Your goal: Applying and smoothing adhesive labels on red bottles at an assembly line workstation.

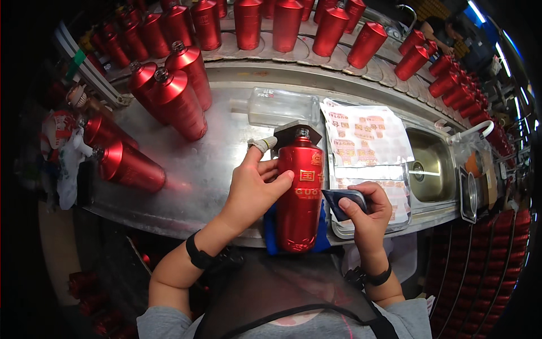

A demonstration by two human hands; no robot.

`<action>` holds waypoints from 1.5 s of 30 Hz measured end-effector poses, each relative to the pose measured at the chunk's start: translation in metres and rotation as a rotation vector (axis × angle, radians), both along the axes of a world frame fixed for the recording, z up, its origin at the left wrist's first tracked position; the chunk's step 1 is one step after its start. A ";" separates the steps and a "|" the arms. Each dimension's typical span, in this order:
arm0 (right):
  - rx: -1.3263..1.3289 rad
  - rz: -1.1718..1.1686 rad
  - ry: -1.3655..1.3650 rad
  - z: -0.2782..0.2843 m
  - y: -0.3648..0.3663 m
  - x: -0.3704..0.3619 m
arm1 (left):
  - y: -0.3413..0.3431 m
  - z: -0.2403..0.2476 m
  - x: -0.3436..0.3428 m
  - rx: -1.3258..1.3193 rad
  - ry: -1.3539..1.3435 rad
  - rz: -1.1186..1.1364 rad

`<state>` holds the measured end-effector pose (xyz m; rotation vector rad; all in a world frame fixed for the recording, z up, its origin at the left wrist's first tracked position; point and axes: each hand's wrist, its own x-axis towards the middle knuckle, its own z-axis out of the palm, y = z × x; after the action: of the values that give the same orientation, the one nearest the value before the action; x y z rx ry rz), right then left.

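A glossy red bottle [299,217] with gold lettering and a bare glass neck lies in front of me, its base toward my body, over a blue cloth [322,234]. My left hand [257,181] grips its left side, thumb on the front and fingers partly hidden behind. A pale wrap [263,143] covers the tip of one finger. Held in my right hand [370,212] is a dark flat scraper [341,202], its pointed corner at the bottle's right edge beside the lettering. Behind the bottle's neck sits a dark angular block [291,134].
Printed transfer sheets [367,135] lie on a metal tray [344,230] to the right, before a steel sink [435,175]. A clear glass bottle [282,107] lies behind. Several red bottles [180,107] stand at left; more line the conveyor [259,56]. A person [446,31] works far right.
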<state>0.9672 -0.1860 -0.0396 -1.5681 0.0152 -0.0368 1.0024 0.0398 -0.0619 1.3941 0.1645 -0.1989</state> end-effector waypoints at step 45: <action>-0.121 -0.038 0.230 -0.044 -0.104 0.006 | -0.020 -0.026 -0.064 0.669 -0.641 -0.366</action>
<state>0.9731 -0.2899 -0.0832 -1.6862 0.2271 0.1149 0.9382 0.0199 -0.0877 2.0773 -0.6132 0.0188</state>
